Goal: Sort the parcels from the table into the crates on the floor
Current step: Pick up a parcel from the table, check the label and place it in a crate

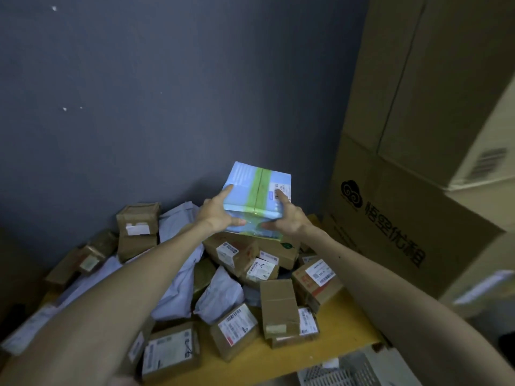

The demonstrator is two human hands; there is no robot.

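A light blue box (pixel 250 190) with a green tape band and a white label is held tilted above the back of the parcel pile. My left hand (pixel 216 215) grips its left side, thumb under the front edge. My right hand (pixel 289 215) grips its right side, fingers over the label. Below lie several brown cardboard parcels (pixel 234 334) and grey mailer bags (pixel 181 282) heaped on the yellow wooden table (pixel 334 332). A white slatted crate (pixel 356 369) shows at the bottom right, below the table edge.
Large stacked cardboard cartons (pixel 418 190) stand at the right, close to the table. A dark blue wall (pixel 139 107) closes the back. A taller brown box (pixel 136 229) stands at the pile's back left.
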